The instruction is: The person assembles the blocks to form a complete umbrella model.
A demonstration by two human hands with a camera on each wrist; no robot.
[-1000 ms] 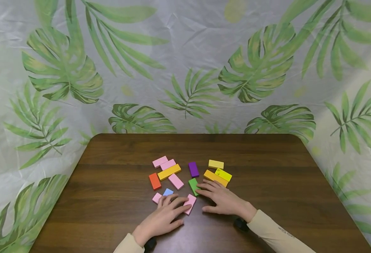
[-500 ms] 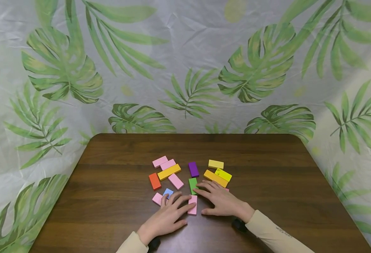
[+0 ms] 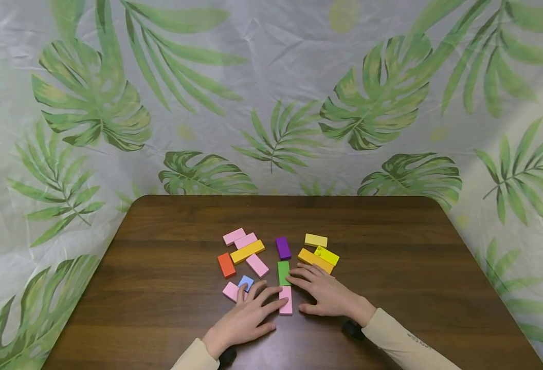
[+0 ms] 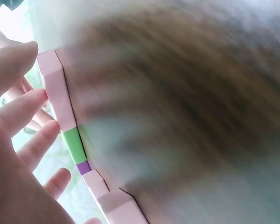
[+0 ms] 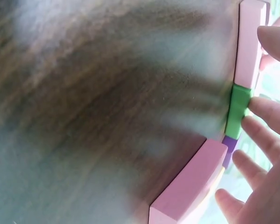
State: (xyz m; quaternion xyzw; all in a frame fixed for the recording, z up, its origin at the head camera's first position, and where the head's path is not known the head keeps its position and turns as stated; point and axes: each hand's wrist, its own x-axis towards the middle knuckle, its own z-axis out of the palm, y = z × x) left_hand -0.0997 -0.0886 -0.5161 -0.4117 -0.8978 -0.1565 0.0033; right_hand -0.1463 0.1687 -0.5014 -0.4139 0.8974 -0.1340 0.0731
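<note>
A pink block (image 3: 286, 301) lies lengthwise below a green block (image 3: 283, 273), end to end and nearly in line. The left hand (image 3: 242, 319) touches the pink block's left side with its fingertips, fingers spread. From the right, the right hand (image 3: 330, 295) has fingertips at the green block's edge, its thumb apart from the pink one. In the left wrist view two fingertips meet the pink block (image 4: 60, 98); in the right wrist view fingertips meet the green block (image 5: 238, 111). Above the green block lies a purple block (image 3: 283, 247), slightly tilted.
Left of centre lie a red block (image 3: 227, 265), an orange block (image 3: 248, 252), a blue block (image 3: 246, 283) and several pink ones. On the right are a pale yellow block (image 3: 316, 240), a bright yellow block (image 3: 327, 255) and another orange block (image 3: 315, 260), beside the right hand.
The pink block has turned from slanted to upright in the head view and shifted right, against the green block's end. The green block has straightened too. The left hand has moved slightly right.
</note>
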